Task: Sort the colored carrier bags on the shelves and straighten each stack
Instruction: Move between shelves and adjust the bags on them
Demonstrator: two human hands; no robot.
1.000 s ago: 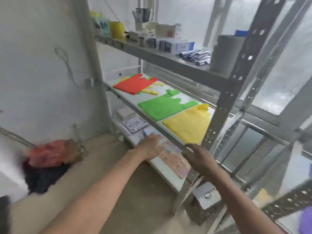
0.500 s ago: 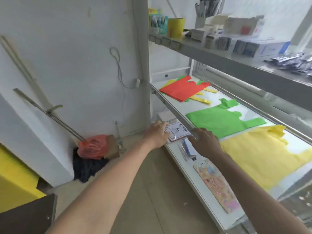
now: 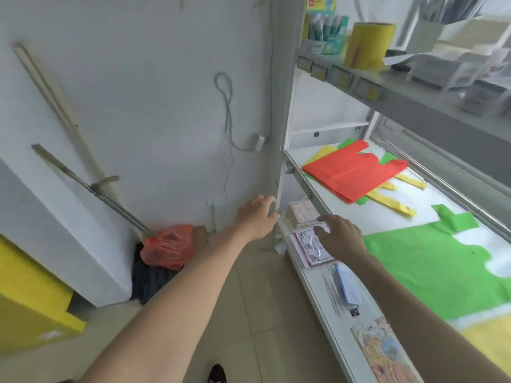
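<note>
The left hand (image 3: 258,217) reached out to the grey metal corner post (image 3: 279,150) of the shelving unit, its fingers (image 3: 269,207) loosely bent with the tips touching or just beside the post; whether they actually gripped it could not be told. The right hand (image 3: 341,236) hovered palm down over the lower white shelf (image 3: 309,275), fingers spread and relaxed, holding nothing. It hung above a flat pink-bordered printed sheet in a clear sleeve (image 3: 309,251), near a small stack of pinkish paper pads (image 3: 302,214) at the far end of that shelf; contact with the sheet was not clear.

The carrier bags lay on the middle white shelf (image 3: 356,217), above and to the right of the hands. At its far end a flat red plastic carrier bag (image 3: 351,172) sat on top of a mixed pile, with yellow bag handles (image 3: 392,204) and green edges sticking out beneath it. Nearer, a spread-out bright green carrier bag (image 3: 431,264) lay apart from that pile, and a yellow carrier bag (image 3: 492,344) showed at the bottom right, touching the green one's near edge.

On the lower shelf, closer to the camera, lay a clear packet with a blue card (image 3: 344,288) and a colourful cartoon-printed board (image 3: 384,352).
</note>
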